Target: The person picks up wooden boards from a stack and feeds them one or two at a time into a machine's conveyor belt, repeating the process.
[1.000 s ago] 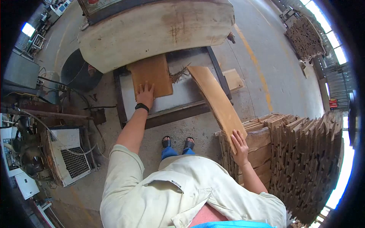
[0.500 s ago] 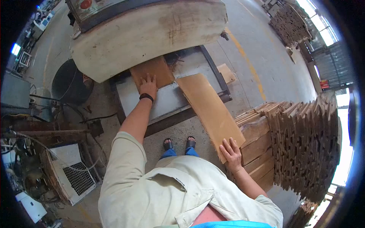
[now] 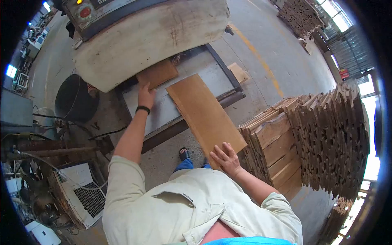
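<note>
A short brown wooden board (image 3: 158,73) lies partly under the machine's pale hood, on the metal table (image 3: 196,65). My left hand (image 3: 146,97), with a dark band on the wrist, is at its near end, fingers and thumb closed against the edge; the fingertips are partly hidden. A longer, lighter wooden board (image 3: 206,116) slants from the tabletop toward my body, its near part past the table's front edge. My right hand (image 3: 227,159) grips its near end, fingers spread on top and thumb out of sight.
The machine's hood (image 3: 151,41) hangs over the table, below a red button (image 3: 85,12). Stacked wooden boards (image 3: 326,139) stand close on my right. A black bin (image 3: 75,98) and a vented box (image 3: 87,196) are on the left.
The short board has gone further under the hood, and my left hand has slid from its top to its near end. My right hand and the longer board have swung left.
</note>
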Available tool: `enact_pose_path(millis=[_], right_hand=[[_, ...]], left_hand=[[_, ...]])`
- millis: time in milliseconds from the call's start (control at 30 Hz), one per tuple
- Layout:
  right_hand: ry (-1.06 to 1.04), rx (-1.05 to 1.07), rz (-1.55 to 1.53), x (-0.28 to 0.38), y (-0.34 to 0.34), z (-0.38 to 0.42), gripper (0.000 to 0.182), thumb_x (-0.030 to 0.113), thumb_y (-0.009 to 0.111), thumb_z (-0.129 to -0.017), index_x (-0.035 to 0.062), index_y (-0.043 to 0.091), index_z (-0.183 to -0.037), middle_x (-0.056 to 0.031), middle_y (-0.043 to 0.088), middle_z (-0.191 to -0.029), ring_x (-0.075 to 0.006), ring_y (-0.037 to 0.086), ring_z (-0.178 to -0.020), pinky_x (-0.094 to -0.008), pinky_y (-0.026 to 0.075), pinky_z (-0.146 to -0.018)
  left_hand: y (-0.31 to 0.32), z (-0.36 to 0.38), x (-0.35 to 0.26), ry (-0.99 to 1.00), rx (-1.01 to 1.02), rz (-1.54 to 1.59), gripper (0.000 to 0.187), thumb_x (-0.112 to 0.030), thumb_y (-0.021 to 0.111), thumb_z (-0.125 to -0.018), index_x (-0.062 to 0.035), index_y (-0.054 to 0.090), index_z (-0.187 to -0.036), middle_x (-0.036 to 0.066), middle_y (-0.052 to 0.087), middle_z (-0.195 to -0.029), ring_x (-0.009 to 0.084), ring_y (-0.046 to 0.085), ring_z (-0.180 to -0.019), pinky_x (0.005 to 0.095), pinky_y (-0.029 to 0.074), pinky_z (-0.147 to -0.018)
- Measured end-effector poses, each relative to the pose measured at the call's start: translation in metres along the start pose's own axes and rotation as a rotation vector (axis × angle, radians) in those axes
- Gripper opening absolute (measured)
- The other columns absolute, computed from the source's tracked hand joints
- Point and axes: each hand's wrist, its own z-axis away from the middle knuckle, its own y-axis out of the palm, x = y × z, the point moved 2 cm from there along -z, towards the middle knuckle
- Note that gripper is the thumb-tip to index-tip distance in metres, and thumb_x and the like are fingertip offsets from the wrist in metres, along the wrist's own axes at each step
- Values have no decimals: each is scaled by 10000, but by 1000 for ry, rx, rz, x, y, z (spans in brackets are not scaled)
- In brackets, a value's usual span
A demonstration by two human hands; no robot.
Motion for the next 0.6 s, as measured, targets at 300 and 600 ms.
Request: enact_pose_path(millis=[300, 600], right_hand=[[-150, 42, 52, 8, 72, -45, 600, 210, 538, -873, 261, 455, -1465, -61, 431, -1489, -399, 373, -1349, -553, 329, -1161], [-216, 76, 104, 13, 130, -103, 594, 264, 602, -867, 228, 474, -1445, -77, 384, -1519, -388, 313, -1401, -586, 179, -1177]], left_hand=[[15, 183, -42, -291, 106, 416, 494, -206, 723, -851, -13, 593, -1287, 210, 559, -1240, 372, 558, -1154, 428, 448, -1028], [15, 236, -89, -71, 235, 124, 646, -164, 744, -818, -36, 486, -1396, 208, 434, -1447, 380, 434, -1336, 453, 385, -1120]])
